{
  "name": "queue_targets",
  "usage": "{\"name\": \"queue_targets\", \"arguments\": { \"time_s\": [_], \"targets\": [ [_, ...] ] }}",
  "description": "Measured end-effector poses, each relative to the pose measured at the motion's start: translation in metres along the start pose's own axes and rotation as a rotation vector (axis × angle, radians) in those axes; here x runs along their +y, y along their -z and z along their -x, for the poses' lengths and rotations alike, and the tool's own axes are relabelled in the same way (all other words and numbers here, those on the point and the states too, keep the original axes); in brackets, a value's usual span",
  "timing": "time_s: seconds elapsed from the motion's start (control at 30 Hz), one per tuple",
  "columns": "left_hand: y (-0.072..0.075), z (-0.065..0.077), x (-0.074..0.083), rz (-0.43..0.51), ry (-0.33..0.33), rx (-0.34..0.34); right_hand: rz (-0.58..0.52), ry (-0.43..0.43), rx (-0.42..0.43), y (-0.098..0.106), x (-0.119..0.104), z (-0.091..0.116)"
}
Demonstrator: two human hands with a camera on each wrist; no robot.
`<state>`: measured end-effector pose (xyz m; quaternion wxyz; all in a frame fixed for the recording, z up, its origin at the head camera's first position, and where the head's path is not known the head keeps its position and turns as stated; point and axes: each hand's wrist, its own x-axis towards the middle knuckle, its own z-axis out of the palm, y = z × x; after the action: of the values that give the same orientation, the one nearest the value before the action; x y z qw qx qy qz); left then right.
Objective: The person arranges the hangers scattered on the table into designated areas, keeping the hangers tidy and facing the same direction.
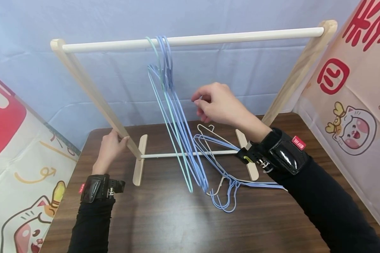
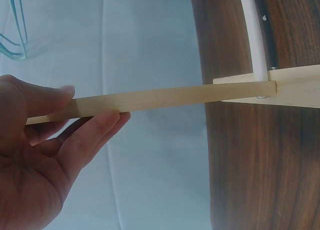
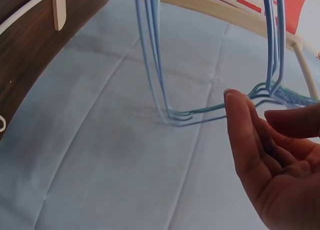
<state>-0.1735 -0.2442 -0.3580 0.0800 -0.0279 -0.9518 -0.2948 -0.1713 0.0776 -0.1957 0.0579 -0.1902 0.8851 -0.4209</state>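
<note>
My left hand point(image 1: 109, 149) grips the left wooden post point(image 1: 98, 102) of a small clothes rack low down, thumb and fingers on either side of it in the left wrist view. My right hand point(image 1: 220, 103) is in mid-air just right of the hanging hangers, fingers loosely bent and nothing between them. Several blue hangers point(image 1: 169, 79) and a mint-green hanger point(image 1: 153, 45) hang close together from the white top rail point(image 1: 240, 37), left of its middle. Below my right wrist, more blue hangers point(image 1: 232, 181) and off-white ones lie overlapping on the table.
The rack's right post point(image 1: 297, 73) rises beyond my right forearm. A white lower rod point(image 1: 164, 155) joins the wooden feet on the brown table point(image 1: 177, 225). Behind is a pale blue cloth point(image 1: 209, 14); printed panels stand at both sides.
</note>
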Motion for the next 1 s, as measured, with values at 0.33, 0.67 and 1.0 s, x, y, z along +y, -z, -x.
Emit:
{"name": "queue_targets", "arguments": {
  "time_s": [0.33,0.67,1.0],
  "targets": [
    [0.001,0.000,0.000,-0.006,0.014,0.002,0.116,0.014,0.025,0.009,0.026,0.009],
    [0.001,0.001,0.002,-0.005,0.006,-0.004,0.293,0.038,0.013,0.015,0.066,0.021],
    [0.001,-0.001,-0.001,-0.006,0.007,-0.006,0.337,0.022,-0.042,0.011,0.113,0.036]
  ]
}}
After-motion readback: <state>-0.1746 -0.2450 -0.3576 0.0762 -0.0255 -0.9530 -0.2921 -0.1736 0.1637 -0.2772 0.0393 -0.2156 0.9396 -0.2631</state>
